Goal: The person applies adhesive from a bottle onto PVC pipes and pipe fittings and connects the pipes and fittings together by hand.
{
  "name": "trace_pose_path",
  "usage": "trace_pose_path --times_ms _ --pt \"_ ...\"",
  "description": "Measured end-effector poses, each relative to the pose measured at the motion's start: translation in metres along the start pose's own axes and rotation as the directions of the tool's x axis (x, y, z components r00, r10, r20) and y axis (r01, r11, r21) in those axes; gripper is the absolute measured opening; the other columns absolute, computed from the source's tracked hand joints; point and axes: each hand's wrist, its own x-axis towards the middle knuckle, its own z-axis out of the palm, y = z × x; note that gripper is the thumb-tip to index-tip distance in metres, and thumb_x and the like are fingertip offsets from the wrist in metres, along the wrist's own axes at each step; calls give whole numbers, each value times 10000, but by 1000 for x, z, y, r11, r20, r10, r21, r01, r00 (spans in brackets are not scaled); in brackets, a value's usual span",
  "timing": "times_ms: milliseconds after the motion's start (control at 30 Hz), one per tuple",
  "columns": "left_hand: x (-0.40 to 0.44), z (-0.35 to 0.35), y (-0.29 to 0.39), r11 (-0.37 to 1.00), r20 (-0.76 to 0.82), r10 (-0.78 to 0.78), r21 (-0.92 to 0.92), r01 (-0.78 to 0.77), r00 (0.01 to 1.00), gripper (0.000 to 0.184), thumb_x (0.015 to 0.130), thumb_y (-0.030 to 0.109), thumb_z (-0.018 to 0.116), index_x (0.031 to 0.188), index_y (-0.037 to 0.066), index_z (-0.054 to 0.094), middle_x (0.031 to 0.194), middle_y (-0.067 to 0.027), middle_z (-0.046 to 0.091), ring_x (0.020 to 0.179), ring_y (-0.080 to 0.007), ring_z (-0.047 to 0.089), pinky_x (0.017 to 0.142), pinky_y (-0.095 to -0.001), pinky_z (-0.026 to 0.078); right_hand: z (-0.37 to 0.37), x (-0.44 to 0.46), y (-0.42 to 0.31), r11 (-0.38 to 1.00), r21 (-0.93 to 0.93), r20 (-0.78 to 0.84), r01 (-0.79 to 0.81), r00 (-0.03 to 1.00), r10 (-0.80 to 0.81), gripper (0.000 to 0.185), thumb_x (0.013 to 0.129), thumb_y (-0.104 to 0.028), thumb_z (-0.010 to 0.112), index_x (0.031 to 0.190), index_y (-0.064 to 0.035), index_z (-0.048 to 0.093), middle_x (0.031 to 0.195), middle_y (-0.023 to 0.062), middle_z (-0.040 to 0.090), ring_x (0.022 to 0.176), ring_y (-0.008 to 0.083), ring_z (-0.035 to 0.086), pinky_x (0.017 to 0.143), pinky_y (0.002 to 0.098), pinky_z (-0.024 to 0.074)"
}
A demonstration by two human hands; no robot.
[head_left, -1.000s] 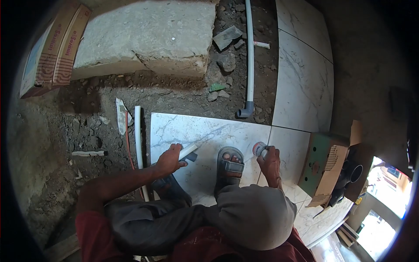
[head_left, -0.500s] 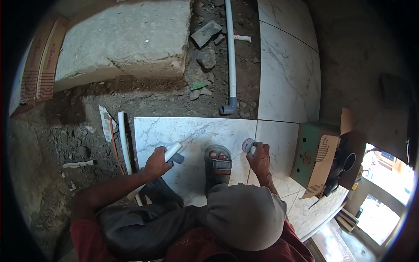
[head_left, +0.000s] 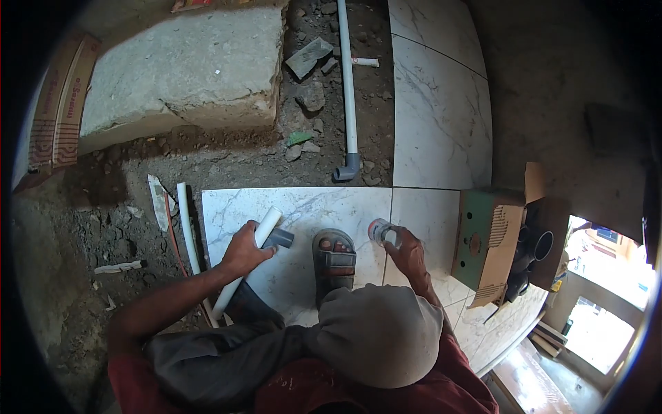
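Observation:
My left hand (head_left: 243, 251) is closed around a white PVC pipe (head_left: 267, 226), which slants from the upper right down towards my knee. A grey pipe fitting (head_left: 279, 239) pokes out of the same hand, crossing behind the pipe. My right hand (head_left: 407, 252) grips a small round can (head_left: 379, 232) with a reddish marking at its end, held tilted above the tile; its label cannot be read. Between both hands, my sandalled foot (head_left: 334, 259) rests on the marbled white floor tile (head_left: 310, 203).
Beyond the tile a long white pipe (head_left: 348, 103) with a grey elbow (head_left: 347, 169) lies on rubble. A concrete slab (head_left: 179, 69) sits at upper left. At right stands an open cardboard box (head_left: 476, 238) with black fittings (head_left: 534, 245). Another white pipe (head_left: 186, 221) lies at left.
The pipe in my left hand has turned slightly, and more of its length shows. My right hand has tipped the can so its side shows. The whole view has shifted a little.

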Motion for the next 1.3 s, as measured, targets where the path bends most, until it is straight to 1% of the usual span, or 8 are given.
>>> trace_pose_path --times_ms 200,267,467,800,1067,1167,1233,1300 --pt "-13 -28 31 981 43 -45 -186 52 998 688 724 328 781 1191 -63 462 915 -210 644 804 -308 669 719 -386 532 2 -22 7 971 217 -245 -104 957 158 379 782 -161 738 1106 -2 624 895 112 638 739 206 586 687 340 503" --pt "-14 -37 38 965 39 -67 -251 74 997 675 734 323 777 1196 -56 462 897 -187 643 778 -273 668 684 -369 537 -5 -31 23 679 581 29 -449 845 534 386 801 -120 686 1151 8 586 1008 114 629 873 190 627 766 327 531" --pt "-13 -64 57 866 -2 36 -498 -32 999 595 782 273 760 1201 -27 462 873 -83 593 667 -138 581 535 -303 493 -31 -24 -32 41 988 123 -147 927 355 410 845 -140 635 1205 28 530 1035 121 612 955 208 622 829 337 536" --pt "-37 -98 89 827 -74 81 -552 -109 994 566 783 210 767 1205 2 451 880 -41 537 673 -109 543 479 -262 454 -54 66 -172 710 578 -167 401 910 -378 476 754 -97 787 1170 -17 569 1175 125 582 1078 265 592 922 364 497" --pt "-42 -101 87 865 -70 70 -492 -95 995 564 783 242 771 1187 9 454 864 -38 545 688 -107 545 499 -260 467 -50 81 -188 636 263 -199 725 686 -700 482 729 -50 796 1167 -36 593 1187 169 575 1056 346 602 902 380 506" --pt "-39 -100 84 883 -96 92 -452 -126 991 574 783 250 774 1194 10 453 856 -34 547 689 -104 545 512 -259 469 -45 79 -184 613 381 -129 692 697 -706 493 747 -46 793 1186 -15 573 1199 159 575 1068 310 611 920 379 507" --pt "-42 -101 88 859 -100 100 -493 -137 990 590 778 258 785 1200 15 453 886 -35 546 700 -103 544 521 -261 471 -34 69 -183 415 907 213 -75 931 -298 481 817 -93 757 1213 19 507 1179 159 574 1077 265 611 929 375 518" --pt "-41 -99 85 853 -107 99 -502 -140 989 605 771 263 794 1205 16 454 905 -38 545 714 -104 546 534 -262 473 -21 67 -181 299 932 274 -205 939 -209 456 859 -127 720 1213 25 477 1166 162 571 1061 251 617 915 361 533"
